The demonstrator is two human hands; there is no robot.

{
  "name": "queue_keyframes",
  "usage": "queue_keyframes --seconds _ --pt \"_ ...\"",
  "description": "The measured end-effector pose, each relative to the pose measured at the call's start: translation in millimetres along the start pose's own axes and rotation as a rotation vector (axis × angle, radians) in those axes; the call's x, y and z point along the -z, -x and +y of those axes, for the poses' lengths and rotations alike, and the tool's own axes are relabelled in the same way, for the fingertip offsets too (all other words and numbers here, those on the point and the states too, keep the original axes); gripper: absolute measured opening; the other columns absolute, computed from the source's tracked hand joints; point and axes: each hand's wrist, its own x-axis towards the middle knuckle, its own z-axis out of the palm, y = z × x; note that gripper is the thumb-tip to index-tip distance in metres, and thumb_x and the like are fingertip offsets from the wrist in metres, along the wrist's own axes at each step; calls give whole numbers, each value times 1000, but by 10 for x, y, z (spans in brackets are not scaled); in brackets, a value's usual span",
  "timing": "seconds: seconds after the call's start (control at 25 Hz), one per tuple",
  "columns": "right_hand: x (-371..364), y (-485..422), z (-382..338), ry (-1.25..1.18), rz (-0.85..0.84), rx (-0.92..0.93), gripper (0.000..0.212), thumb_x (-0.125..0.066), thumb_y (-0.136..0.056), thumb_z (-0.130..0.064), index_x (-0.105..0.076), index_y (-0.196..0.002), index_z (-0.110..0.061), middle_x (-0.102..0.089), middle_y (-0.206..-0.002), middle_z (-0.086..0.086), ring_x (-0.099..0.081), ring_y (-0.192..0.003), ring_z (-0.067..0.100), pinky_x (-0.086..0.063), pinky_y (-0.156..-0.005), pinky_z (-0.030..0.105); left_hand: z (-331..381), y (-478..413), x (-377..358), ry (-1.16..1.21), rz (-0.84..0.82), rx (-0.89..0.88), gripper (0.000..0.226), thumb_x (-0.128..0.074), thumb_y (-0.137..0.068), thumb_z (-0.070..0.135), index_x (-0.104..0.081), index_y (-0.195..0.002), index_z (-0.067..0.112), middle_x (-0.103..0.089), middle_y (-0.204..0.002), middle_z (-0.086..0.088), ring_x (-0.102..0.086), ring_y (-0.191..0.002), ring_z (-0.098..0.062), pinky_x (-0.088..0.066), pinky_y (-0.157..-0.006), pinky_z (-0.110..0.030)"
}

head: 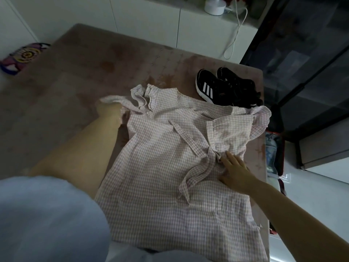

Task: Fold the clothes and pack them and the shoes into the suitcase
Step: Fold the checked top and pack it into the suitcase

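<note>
On bed, dress under R hand, L hand holds sleeve

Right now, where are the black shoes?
Head view: the black shoes sit side by side at the far right corner of the pink surface, just beyond the checked dress.

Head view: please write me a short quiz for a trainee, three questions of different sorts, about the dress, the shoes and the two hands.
1. True or false: one hand holds the shoes.
2. The right hand lies flat on: A) the dress, beside its tie; B) a shoe; C) the bare cover.
3. Fill in: the left hand is at one ____ of the dress.
Key: 1 false; 2 A; 3 sleeve.
</note>
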Motion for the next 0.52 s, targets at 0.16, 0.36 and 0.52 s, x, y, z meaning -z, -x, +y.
queue_keyframes --seconds 0.16,0.36,0.52 --pt "-21 -18 -8 0 23 -2 78 -52 -88 -46 -8 -149 -24 3 -158 8 1 -145 31 -11 -118 45 390 279 -13 -279 -60 -481 66 -46 -91 10 -13 -148 17 -44 -141 -10 -50 -120 -21 -32 -94 -14" --pt "77 -40 44 -51 -31 -2 83 -55 -81 -52 -13 -148 -27 -9 -158 3 -15 -143 29 -22 -115 45 357 872 -404 -930 -924 -447 91 -63 -85 35 1 -148 17 -48 -130 -18 -58 -110 -26 -50 -86 -35" --pt "401 -96 240 -224 222 -13 63 -60 -86 -34 -34 -141 -19 -30 -149 7 -33 -134 31 -28 -109 48 225 473 -392 -666 -461 -467 40 -53 -88 15 -48 -126 4 -56 -127 -15 -54 -114 -31 -41 -92 -31"
